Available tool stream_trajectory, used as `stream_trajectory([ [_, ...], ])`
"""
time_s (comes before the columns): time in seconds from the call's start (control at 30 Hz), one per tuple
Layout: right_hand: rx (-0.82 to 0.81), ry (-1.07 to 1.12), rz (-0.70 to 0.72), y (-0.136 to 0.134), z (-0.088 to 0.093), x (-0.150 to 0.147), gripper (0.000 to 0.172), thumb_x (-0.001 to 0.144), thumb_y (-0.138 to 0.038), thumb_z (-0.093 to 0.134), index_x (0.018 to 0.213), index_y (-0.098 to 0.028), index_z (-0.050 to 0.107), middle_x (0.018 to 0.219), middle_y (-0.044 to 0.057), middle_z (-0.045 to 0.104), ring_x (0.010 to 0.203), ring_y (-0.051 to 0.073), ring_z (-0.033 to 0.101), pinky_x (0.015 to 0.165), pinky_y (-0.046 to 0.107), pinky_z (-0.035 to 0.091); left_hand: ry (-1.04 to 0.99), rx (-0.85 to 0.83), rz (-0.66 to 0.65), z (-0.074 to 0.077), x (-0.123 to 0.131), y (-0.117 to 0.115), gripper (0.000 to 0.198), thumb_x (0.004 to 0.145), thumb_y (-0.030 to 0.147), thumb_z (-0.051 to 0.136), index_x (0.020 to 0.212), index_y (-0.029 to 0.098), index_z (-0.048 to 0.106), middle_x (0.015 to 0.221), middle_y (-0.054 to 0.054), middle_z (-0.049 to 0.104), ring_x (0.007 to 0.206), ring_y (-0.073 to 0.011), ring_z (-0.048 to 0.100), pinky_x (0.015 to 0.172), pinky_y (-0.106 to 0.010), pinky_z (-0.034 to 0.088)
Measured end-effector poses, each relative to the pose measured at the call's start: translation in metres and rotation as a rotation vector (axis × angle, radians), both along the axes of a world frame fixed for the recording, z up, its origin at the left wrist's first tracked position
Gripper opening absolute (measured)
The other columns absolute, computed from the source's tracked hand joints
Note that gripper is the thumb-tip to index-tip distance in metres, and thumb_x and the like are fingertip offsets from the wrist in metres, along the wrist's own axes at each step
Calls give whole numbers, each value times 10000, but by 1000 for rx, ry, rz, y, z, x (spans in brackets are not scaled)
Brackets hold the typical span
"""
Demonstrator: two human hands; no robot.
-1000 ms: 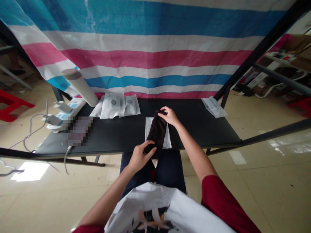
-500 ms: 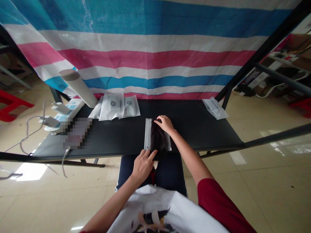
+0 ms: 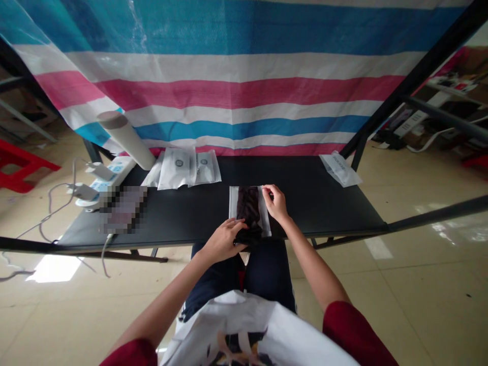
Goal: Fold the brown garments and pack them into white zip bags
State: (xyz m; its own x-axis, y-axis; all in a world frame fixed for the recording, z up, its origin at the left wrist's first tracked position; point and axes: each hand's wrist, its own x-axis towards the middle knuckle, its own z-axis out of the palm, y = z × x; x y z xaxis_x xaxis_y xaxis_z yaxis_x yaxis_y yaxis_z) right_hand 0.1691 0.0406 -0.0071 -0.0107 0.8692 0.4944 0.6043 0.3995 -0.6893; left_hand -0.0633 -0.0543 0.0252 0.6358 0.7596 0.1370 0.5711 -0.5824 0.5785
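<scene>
A folded dark cloth lies lengthwise on a clear frosted plastic bag at the table's front edge. The bag's pale sides show left and right of it. At the near end, my left hand is closed on the bunched part of the cloth, which reaches the table edge. My right hand is at the bag's upper right corner, its fingers curled and the thumb and forefinger at the bag's edge; the pinch itself is too small to see clearly.
Several frosted packets lie at the back left, beside a white cylinder. A power strip with plugs and a blurred phone-like object are at left. Another packet lies back right. A striped sheet hangs behind the black table.
My right hand has moved off the cloth's far end, rightward to the bag's corner. My left hand has shifted onto the near end of the cloth, which now looks more crumpled.
</scene>
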Motion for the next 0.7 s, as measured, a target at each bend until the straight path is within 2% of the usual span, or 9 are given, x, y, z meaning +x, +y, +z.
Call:
stream_trajectory([
  [0.1, -45, 58, -28, -28, 2, 10, 326, 980, -428, 392, 986, -203, 627, 950, 84, 688, 884, 209, 647, 783, 322, 503, -142, -154, 135, -3, 3, 14, 439, 851, 424, 625, 1221, 216, 513, 1079, -88, 700, 987, -237, 673, 851, -350, 516],
  [0.2, -67, 79, -89, -54, 6, 10, 324, 984, -416, 377, 989, -209, 626, 927, 86, 693, 865, 216, 653, 756, 334, 515, -223, -289, 282, -12, 10, 31, 523, 881, 506, 567, 1280, 191, 447, 747, -6, 666, 635, -176, 644, 611, -268, 478],
  [0.27, -39, 49, -86, -69, 10, 4, 303, 981, -386, 387, 995, -219, 639, 933, 86, 696, 887, 223, 652, 782, 354, 522, -253, -313, 348, -19, 17, 41, 546, 892, 523, 537, 1292, 166, 434, 624, 38, 589, 514, -147, 569, 543, -245, 431],
  [0.37, 19, -101, 61, -86, 15, -10, 250, 950, -335, 471, 1079, -240, 662, 1044, 81, 708, 1022, 237, 632, 916, 398, 503, -254, -263, 395, -25, 27, 53, 602, 894, 492, 536, 1353, 133, 384, 628, 33, 580, 534, -158, 576, 563, -253, 436],
  [0.47, 18, -279, 203, -91, 15, -21, 322, 912, -307, 550, 1217, -258, 643, 1230, 66, 674, 1182, 261, 570, 1012, 448, 457, -180, -216, 443, -24, 33, 60, 662, 888, 443, 547, 1413, 112, 316, 706, -20, 637, 618, -205, 638, 630, -294, 474],
  [0.57, -3, -355, 216, -88, 10, -25, 369, 902, -285, 568, 1264, -264, 631, 1313, 63, 635, 1238, 276, 540, 1017, 480, 452, -131, -190, 487, -24, 36, 64, 658, 882, 410, 548, 1421, 124, 301, 751, -50, 667, 660, -235, 668, 661, -322, 490],
  [0.7, -1, -362, 206, -82, 4, -25, 366, 895, -256, 577, 1256, -262, 640, 1317, 72, 634, 1234, 278, 548, 1010, 490, 458, -125, -181, 502, -26, 37, 65, 642, 871, 395, 563, 1404, 147, 305, 759, -42, 667, 670, -234, 675, 659, -321, 502],
])
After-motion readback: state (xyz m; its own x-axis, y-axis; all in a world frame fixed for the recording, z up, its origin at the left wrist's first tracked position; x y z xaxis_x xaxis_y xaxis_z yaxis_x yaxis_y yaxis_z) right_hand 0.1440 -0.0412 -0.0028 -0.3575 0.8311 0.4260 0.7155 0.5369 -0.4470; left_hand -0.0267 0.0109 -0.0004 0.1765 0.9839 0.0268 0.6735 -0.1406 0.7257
